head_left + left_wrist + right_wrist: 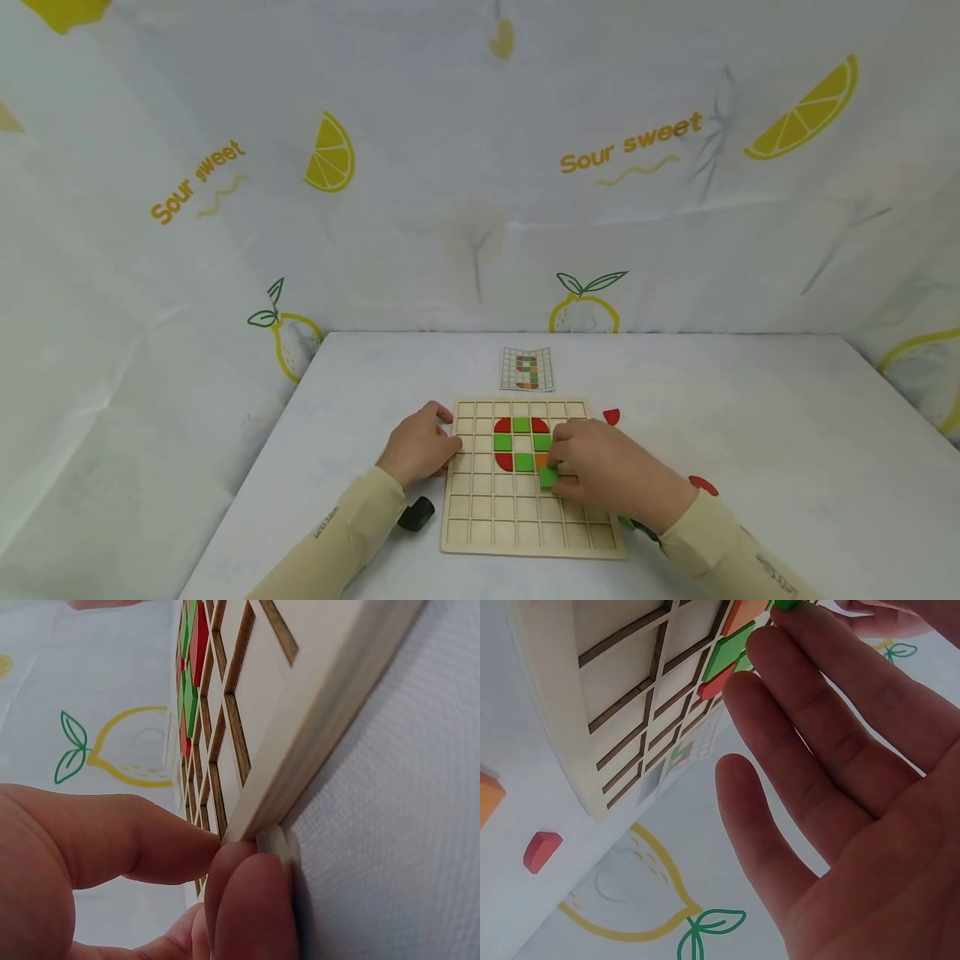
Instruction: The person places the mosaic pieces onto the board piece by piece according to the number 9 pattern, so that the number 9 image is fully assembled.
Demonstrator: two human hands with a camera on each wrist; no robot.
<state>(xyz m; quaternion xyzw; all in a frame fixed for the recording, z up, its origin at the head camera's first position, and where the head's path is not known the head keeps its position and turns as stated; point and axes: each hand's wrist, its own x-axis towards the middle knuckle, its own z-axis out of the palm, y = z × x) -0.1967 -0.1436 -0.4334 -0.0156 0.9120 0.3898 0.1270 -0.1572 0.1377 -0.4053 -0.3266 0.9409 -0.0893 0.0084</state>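
A wooden grid board [525, 517] lies flat on the white table. Red, green and orange tiles [521, 442] form a ring-like figure in its upper cells. My left hand [448, 443] grips the board's left edge. In the left wrist view its thumb and a fingertip [247, 892] pinch that edge of the board [322, 690]. My right hand [557, 472] hovers over the board's middle and pinches a green square tile [548, 477] just below the figure. The right wrist view shows that green tile [784, 604] at the fingertips, the other fingers [810, 720] straight.
A small pattern card [527, 368] lies behind the board. Loose red pieces [612, 416] [703, 485] lie right of it, with a red piece [541, 850] and an orange one [489, 799] in the right wrist view. A black object [416, 513] sits by my left wrist. Lemon-print cloth walls surround the table.
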